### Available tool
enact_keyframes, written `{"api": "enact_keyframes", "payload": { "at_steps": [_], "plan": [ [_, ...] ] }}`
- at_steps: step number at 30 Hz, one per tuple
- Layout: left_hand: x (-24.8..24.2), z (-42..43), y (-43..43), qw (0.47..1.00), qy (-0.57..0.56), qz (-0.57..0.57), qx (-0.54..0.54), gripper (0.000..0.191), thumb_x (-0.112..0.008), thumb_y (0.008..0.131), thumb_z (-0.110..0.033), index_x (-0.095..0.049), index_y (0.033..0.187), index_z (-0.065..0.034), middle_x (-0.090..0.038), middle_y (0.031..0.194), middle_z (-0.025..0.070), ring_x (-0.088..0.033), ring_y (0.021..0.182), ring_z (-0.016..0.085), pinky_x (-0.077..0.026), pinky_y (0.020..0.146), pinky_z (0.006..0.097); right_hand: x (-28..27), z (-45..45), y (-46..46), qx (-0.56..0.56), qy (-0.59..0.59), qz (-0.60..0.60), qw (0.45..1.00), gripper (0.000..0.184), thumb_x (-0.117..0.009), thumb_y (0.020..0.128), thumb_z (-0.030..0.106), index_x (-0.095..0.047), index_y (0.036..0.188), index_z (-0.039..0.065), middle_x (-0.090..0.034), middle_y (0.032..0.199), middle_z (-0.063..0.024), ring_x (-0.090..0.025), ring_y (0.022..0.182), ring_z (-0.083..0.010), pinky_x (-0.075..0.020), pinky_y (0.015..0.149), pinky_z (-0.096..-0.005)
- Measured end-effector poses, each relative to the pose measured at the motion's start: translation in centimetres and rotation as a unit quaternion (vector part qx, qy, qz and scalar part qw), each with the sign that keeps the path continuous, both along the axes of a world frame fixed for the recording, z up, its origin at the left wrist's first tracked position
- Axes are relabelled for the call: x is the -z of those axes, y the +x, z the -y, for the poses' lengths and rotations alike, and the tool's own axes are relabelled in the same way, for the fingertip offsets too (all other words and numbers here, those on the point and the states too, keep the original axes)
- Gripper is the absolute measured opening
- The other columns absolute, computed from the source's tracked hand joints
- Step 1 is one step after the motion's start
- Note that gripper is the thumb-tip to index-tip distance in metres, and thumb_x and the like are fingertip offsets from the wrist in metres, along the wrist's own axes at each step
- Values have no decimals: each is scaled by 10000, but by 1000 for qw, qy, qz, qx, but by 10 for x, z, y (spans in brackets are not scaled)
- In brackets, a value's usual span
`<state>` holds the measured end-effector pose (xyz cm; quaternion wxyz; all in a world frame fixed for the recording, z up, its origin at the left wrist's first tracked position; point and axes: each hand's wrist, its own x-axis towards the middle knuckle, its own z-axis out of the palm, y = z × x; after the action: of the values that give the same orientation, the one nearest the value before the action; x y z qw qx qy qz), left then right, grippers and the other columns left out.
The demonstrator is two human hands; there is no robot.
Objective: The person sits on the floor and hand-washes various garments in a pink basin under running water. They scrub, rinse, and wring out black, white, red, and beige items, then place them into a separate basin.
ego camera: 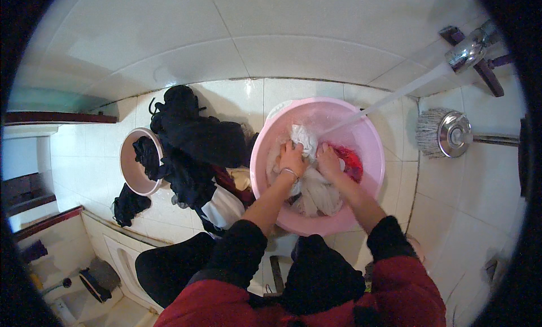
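A large pink plastic basin [318, 226] stands on the tiled floor before me, with wet laundry in it. My left hand [293, 159] is in the basin, its fingers curled around a bunched white cloth [303, 137]. Close to its right, my right hand [329, 160] has its fingers curled down into the wash, gripping pale cloth; the fingertips are hidden. A pale, sheer garment [318, 195] lies bunched below both hands. Against the basin's right wall is a bright red cloth [350, 161]. Water [394, 91] streams into the basin from a chrome tap [465, 54].
Left of the basin lies a heap of black clothes [201, 134], with a white garment [222, 203] at its lower edge. A small pink tub [127, 174] holds dark cloth; another black cloth [130, 205] lies beside it. A mop head [436, 132] stands out at the right wall.
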<state>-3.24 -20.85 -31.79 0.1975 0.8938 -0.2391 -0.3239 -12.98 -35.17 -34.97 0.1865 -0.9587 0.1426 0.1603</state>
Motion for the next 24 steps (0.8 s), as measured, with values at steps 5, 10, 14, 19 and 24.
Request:
{"api": "enact_keyframes", "payload": {
  "at_steps": [5, 10, 14, 19, 24],
  "plan": [
    [2, 6, 19, 882, -134, -176, -416, 579, -601, 727, -258, -339, 1205, -59, -489, 1141, 194, -486, 1022, 385, -376, 902, 407, -13, 12, 5, 337, 223, 117, 907, 414, -647, 678, 203, -534, 1039, 35, -554, 1000, -162, -520, 959, -315, -420, 819, -402],
    [-4, 13, 11, 690, -231, -492, -478, 650, -589, 776, -356, -318, 1291, -68, -493, 1171, 118, -470, 1064, 254, -368, 927, 329, -85, -66, 3, 111, 195, 343, 912, 444, -729, 594, 239, -554, 956, 49, -550, 969, -118, -544, 830, -329, -437, 732, -400],
    [-3, -13, 4, 804, -429, -377, -164, 425, -533, 832, -321, -481, 1171, -70, -515, 1132, 110, -484, 1036, 209, -384, 907, 325, -113, -80, 2, -47, 200, 335, 920, 300, -695, 673, 292, -581, 847, 77, -546, 949, -119, -552, 822, -309, -451, 669, -405],
    [-18, -25, 12, 937, -268, -174, -140, 407, -541, 812, -322, -492, 1092, -31, -514, 1094, 186, -494, 1018, 276, -396, 871, 370, -90, 2, 16, 249, 107, 286, 919, 237, -650, 709, 225, -575, 876, 74, -521, 896, -135, -514, 822, -330, -418, 719, -415],
    [-29, -14, 11, 990, -36, 81, -107, 453, -531, 807, -344, -383, 1092, -26, -443, 1152, 193, -436, 1057, 386, -416, 822, 441, -52, 23, 0, 216, -47, 290, 931, 500, -678, 676, 235, -479, 1106, 74, -462, 1076, -152, -421, 1034, -344, -370, 858, -409]
  ]
}}
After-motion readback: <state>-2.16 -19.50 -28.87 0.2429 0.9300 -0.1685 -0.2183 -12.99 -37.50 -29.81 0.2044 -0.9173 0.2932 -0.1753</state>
